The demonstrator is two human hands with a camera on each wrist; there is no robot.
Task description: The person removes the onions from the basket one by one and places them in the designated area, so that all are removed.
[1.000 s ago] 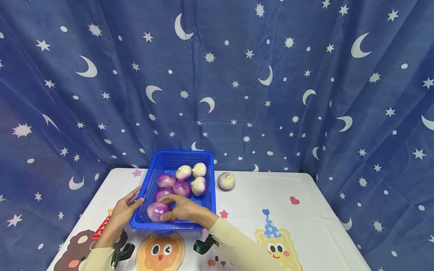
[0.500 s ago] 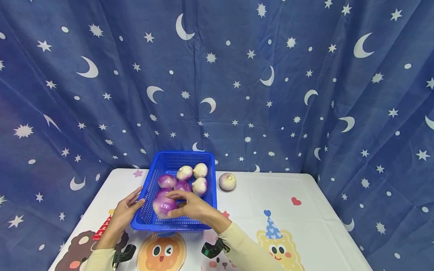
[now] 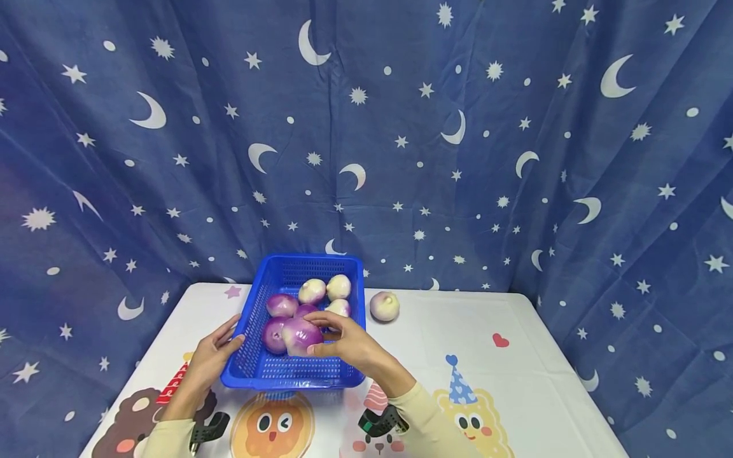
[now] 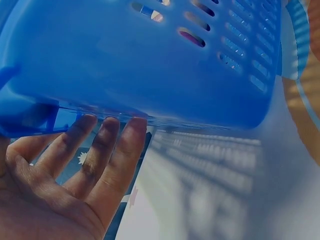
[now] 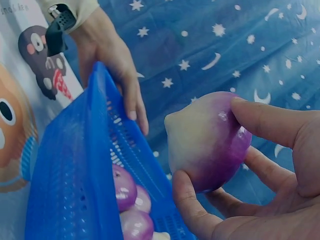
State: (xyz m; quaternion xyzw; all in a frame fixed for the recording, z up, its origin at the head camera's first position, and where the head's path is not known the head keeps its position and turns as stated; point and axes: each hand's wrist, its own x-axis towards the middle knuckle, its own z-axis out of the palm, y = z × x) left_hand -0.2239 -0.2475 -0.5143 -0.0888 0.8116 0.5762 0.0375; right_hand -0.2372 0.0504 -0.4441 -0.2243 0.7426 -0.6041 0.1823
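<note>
In the head view, my right hand (image 3: pixel 356 348) holds a purple-and-white onion (image 3: pixel 301 337) over the near half of a blue plastic basket (image 3: pixel 286 384). The right wrist view shows the onion (image 5: pixel 205 145) between my thumb and fingertips, apart from the basket. My left hand (image 3: pixel 209 359) holds the basket's left side, thumb at the rim. From the left wrist, my fingers (image 4: pixel 117 165) touch the outer wall (image 4: pixel 125 70). Inside, purple onions (image 3: pixel 281 305) lie at the left and paler ones (image 3: pixel 312 291) at the back and right. The held onion and my right hand partly cover some.
One pale onion (image 3: pixel 384 306) sits on the white tablecloth (image 3: pixel 446 324), just right of the basket. Cartoon figures are printed along the cloth's near side. A blue curtain (image 3: pixel 389 159) with moons and stars hangs behind the table.
My right hand has lifted the onion from the basket's near left corner and carried it right. A purple onion behind it now shows more fully. My left hand stays on the basket.
</note>
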